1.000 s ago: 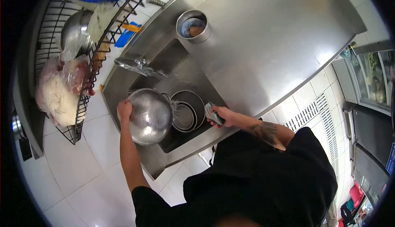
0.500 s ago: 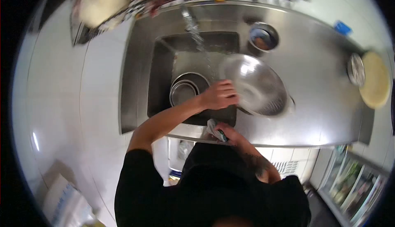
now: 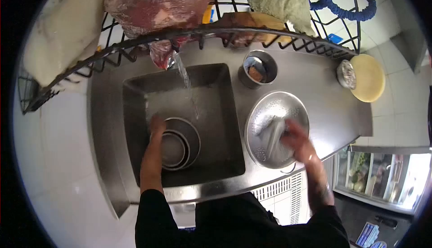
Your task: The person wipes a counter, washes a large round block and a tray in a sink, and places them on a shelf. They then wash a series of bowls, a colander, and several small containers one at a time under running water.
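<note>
My left hand (image 3: 157,125) is down in the sink (image 3: 216,113), at the left rim of some nested round metal pans (image 3: 173,149); its fingers are smeared and partly hidden. Over the right side of a steel colander (image 3: 258,113) is my right hand (image 3: 299,140), blurred, fingers apart. Beside its fingertips a pale, blurred item (image 3: 273,140) lies inside the colander, which rests on the counter right of the sink. Water (image 3: 182,70) runs into the sink from above.
A metal pot (image 3: 258,68) with something brown inside stands behind the colander. Above hangs a black wire rack (image 3: 207,31) with wrapped meat (image 3: 157,5). At the right are a yellow round board (image 3: 369,78) and a small metal bowl (image 3: 346,74). A glass-fronted case (image 3: 378,176) stands lower right.
The view has shifted, showing more of the rack. My left hand has left the colander and gone into the sink. The colander now sits flatter, and the pale item is in it, beside my right hand.
</note>
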### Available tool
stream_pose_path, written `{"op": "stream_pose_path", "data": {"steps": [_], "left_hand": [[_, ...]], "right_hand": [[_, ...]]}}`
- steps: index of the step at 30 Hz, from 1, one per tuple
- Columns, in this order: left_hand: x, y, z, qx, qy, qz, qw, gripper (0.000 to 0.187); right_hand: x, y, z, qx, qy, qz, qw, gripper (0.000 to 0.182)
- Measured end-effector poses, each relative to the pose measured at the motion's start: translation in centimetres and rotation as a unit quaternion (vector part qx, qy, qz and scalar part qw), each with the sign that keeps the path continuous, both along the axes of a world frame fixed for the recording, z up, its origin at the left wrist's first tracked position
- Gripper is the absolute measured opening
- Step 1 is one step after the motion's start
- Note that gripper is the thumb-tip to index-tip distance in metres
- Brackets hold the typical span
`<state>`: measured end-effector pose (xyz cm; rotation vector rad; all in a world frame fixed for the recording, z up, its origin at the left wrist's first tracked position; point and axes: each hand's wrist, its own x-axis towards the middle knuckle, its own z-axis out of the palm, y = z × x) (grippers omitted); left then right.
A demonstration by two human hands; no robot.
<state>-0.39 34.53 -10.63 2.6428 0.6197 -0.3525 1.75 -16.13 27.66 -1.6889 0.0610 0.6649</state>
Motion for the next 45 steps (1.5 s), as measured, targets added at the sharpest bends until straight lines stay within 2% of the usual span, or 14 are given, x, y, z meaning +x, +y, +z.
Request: {"op": "stream_pose_path", "data": {"steps": [6, 8, 10, 13, 15, 19, 21, 23, 27, 35, 39, 40, 43, 45], "left_hand": [[-4.2, 5.4, -7.5, -0.014, 0.150, -0.030, 0.988, 0.047], [-3.6, 4.7, -0.4, -0.033, 0.230, 0.061, 0.971, 0.046], [-3.5, 4.0, 6.0, 0.045, 0.260, -0.025, 0.964, 0.046], [-4.9, 7.0, -7.1, 0.084, 0.178, -0.034, 0.980, 0.045], [-7.0, 6.6, -13.1, -0.008, 0.110, 0.101, 0.989, 0.047], [-6.9, 8.0, -7.0, -0.098, 0.218, 0.003, 0.971, 0.038], [-7.2, 5.8, -0.9, -0.125, 0.148, -0.008, 0.981, 0.026], [-9.8, 4.3, 0.1, -0.125, -0.140, -0.056, 0.981, 0.015], [-12.5, 0.9, 6.5, -0.091, -0.293, -0.018, 0.952, 0.007], [-11.0, -1.1, 20.8, 0.028, -0.417, -0.138, 0.898, 0.014], [-10.3, -1.5, 23.0, 0.107, -0.392, -0.192, 0.893, 0.013], [-9.5, -1.6, 22.5, 0.102, -0.388, -0.184, 0.897, 0.012], [-7.6, 0.5, 15.9, -0.017, -0.413, -0.103, 0.905, 0.014], [-7.2, 2.5, 11.4, -0.015, -0.362, -0.110, 0.925, 0.021]], "right_hand": [[22.9, 2.2, -9.5, 0.141, -0.017, -0.059, 0.988, 0.036], [26.2, 3.0, -13.6, -0.027, -0.116, 0.026, 0.993, 0.033], [27.3, 4.8, -15.8, -0.395, -0.378, 0.103, 0.831, 0.034], [27.3, 6.6, -19.1, -0.560, -0.335, 0.130, 0.746, 0.028], [27.0, 7.0, -17.5, -0.567, -0.334, 0.149, 0.738, 0.027], [29.1, 4.4, -19.1, -0.500, -0.424, 0.185, 0.732, 0.028], [27.4, 5.3, -15.5, -0.536, -0.388, 0.067, 0.747, 0.037], [26.1, 3.8, -13.9, -0.629, -0.512, -0.005, 0.585, 0.056], [24.8, 1.0, -13.3, -0.434, -0.048, -0.062, 0.898, 0.049], [25.6, -1.2, -17.0, -0.307, -0.038, -0.111, 0.944, 0.028], [27.3, -3.2, -20.0, -0.618, -0.454, 0.132, 0.628, 0.036], [28.1, -3.3, -21.1, -0.597, -0.389, 0.042, 0.700, 0.034], [28.1, -4.5, -21.0, -0.597, -0.337, 0.277, 0.673, 0.029], [26.0, -1.6, -19.2, -0.504, -0.250, 0.087, 0.822, 0.025]]}}
